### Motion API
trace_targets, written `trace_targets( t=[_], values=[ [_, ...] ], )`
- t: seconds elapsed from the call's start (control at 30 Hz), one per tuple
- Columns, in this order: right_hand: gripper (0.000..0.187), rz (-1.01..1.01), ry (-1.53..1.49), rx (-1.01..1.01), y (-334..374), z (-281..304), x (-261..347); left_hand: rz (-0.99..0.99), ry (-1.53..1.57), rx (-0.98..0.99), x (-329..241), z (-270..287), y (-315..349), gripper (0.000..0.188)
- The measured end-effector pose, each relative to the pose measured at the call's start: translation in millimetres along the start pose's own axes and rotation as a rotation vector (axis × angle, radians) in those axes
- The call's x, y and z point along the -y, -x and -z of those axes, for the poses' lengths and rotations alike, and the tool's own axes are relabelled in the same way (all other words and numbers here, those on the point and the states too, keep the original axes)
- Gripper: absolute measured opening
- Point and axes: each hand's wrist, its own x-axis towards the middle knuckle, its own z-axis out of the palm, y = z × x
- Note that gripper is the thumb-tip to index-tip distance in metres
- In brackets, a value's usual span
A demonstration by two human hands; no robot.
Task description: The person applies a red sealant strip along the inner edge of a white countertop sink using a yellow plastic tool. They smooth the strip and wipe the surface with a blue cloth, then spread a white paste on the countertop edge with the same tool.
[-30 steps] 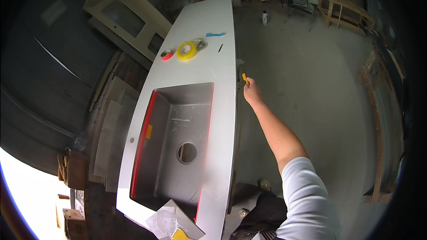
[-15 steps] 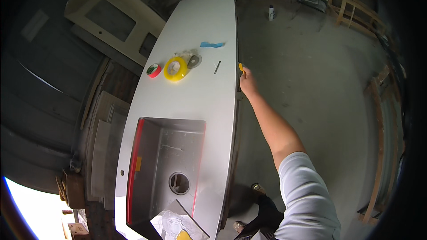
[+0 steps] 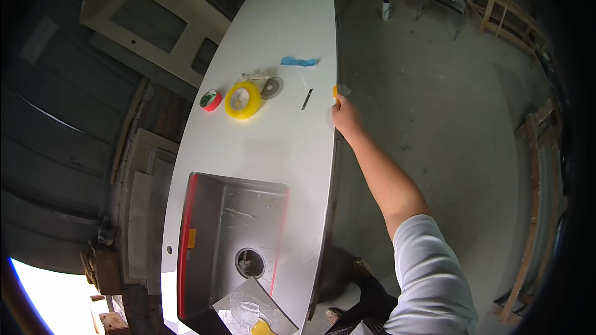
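Note:
My right hand [image 3: 346, 118] is closed round a small yellow tool [image 3: 336, 94] at the right edge of a long white countertop [image 3: 248, 155]. Most of the tool is hidden by the fingers, so its kind does not show. The hand is right against the edge, level with a thin dark blade [image 3: 307, 99] lying on the top. Further left on the countertop are a big yellow tape roll [image 3: 254, 102], a smaller red tape roll [image 3: 210, 100] and a grey disc [image 3: 272, 88]. A blue strip [image 3: 298, 61] lies beyond them. My left hand is out of view.
A grey sink [image 3: 248, 223] with a round drain is set in the near part of the countertop. A flat panel [image 3: 282, 316] with a yellow piece [image 3: 263, 327] lies across its near corner. Another cut-out top [image 3: 105, 22] stands far left; wooden frames [image 3: 501, 15] and a bottle [image 3: 386, 10] are right.
The view has shifted slightly. My right hand, still round the yellow tool, has come a little closer to the countertop's edge. The things on the top lie as before.

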Motion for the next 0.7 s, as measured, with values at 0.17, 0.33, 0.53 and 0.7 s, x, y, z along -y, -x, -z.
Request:
trace_targets(
  t=[0.17, 0.33, 0.53, 0.7],
  values=[
    [0.047, -0.005, 0.036, 0.126, 29, 20, 11, -0.240, -0.032, -0.052, 16, -44, -8, 0.049],
    [0.045, -0.032, 0.051, 0.167, 68, 35, 22, -0.177, 0.030, -0.079, 12, -50, -10, 0.055],
    [0.047, -0.043, 0.029, 0.208, 118, 42, 28, -0.145, 0.097, -0.003, 12, -33, -3, 0.068],
    [0.050, -0.044, 0.004, 0.234, 163, 53, 35, -0.100, 0.205, 0.033, 8, 10, 10, 0.071]
  ],
)
